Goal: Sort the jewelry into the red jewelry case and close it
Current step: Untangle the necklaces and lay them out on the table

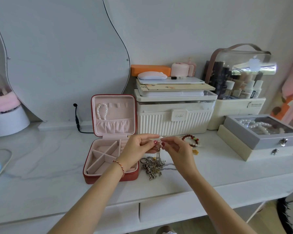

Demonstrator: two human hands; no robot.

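The red jewelry case [91, 168] stands open on the white table, its pink lid upright with a pearl bracelet [101, 111] hanging inside. The pink compartments look bare. Just right of the case, my left hand [139, 146] and my right hand [174, 147] together pinch the top of a silver chain necklace [158, 153], which dangles down to a pile of silver chains and charms [152, 168] on the table. A red bead bracelet [191, 140] and a small gold piece [195, 151] lie behind my right hand.
A white ribbed storage box [174, 115] stands behind the hands, a grey and cream jewelry box [260, 137] with pearls at the right, a clear cosmetics organiser [240, 78] behind that. A mirror [57, 56] leans at the back; a black cable [77, 119] sits left of the case.
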